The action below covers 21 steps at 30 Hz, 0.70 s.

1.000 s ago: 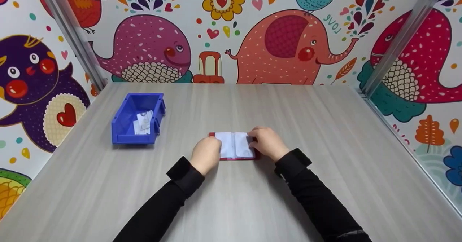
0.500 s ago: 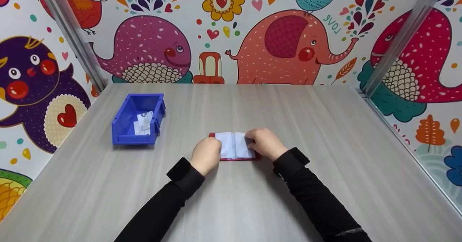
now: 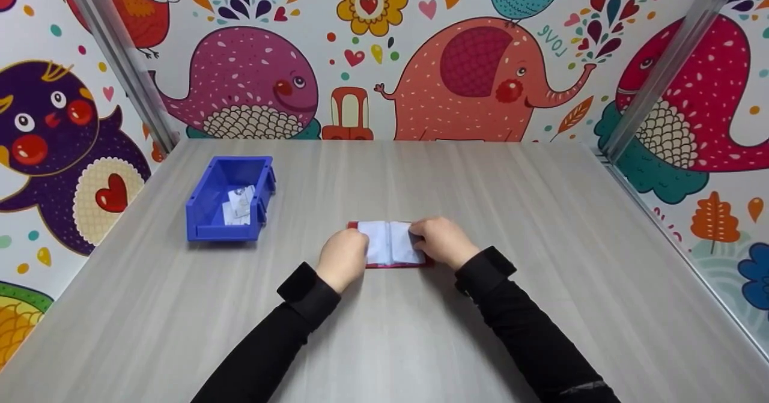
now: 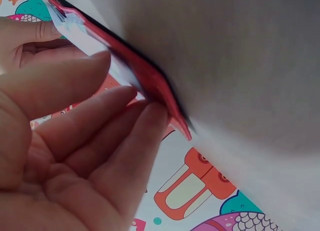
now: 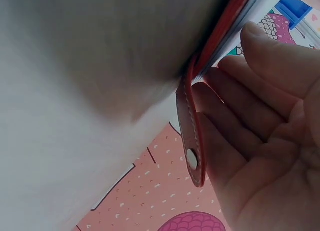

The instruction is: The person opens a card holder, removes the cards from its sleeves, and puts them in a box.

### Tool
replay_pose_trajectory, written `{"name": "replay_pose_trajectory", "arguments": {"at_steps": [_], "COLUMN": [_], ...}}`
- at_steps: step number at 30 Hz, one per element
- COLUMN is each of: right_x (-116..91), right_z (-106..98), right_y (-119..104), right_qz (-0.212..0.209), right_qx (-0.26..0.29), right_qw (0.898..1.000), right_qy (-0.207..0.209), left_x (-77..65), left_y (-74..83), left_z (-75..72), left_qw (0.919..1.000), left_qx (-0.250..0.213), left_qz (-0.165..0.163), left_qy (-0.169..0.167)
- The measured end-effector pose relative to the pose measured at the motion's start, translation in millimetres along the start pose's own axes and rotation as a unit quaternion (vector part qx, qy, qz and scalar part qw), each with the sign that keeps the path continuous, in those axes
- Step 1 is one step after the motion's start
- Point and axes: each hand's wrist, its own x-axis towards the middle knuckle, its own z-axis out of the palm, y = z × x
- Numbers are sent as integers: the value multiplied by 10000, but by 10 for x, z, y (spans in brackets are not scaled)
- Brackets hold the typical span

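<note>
A red card holder (image 3: 375, 244) with pale translucent sleeves lies spread on the table, its spine running between the two hands. My left hand (image 3: 342, 259) holds its left edge; the left wrist view shows the thumb above the pages and fingertips against the red cover (image 4: 150, 81). At the opposite edge, my right hand (image 3: 446, 242) grips the right side, thumb on the sleeves and the other fingers curled by the edge. A strap (image 5: 190, 131) with a metal snap sticks out beside the right fingers in the right wrist view.
On the left of the table (image 3: 384, 337) stands a blue bin (image 3: 222, 232) with several white cards (image 3: 239, 203) inside. Printed walls (image 3: 372, 54) rise behind and at both sides, with metal posts (image 3: 120, 60) at the corners.
My right hand has shifted slightly left and toward me along the right page. The left hand, the card holder and the bin look unmoved.
</note>
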Motion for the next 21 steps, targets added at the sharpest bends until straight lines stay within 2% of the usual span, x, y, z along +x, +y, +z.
{"name": "replay_pose_trajectory", "arguments": {"at_steps": [7, 21], "right_x": [-21, -63], "right_z": [6, -1], "right_y": [1, 15], "right_qz": [-88, -475], "right_qx": [104, -79], "right_qw": [9999, 9988], "right_qy": [0, 64], "left_x": [-1, -1], "left_y": [-14, -38], "left_z": [14, 31], "left_qw": [10000, 9996], "left_qx": [-27, -128], "left_qz": [85, 199], "left_qy": [41, 121]}}
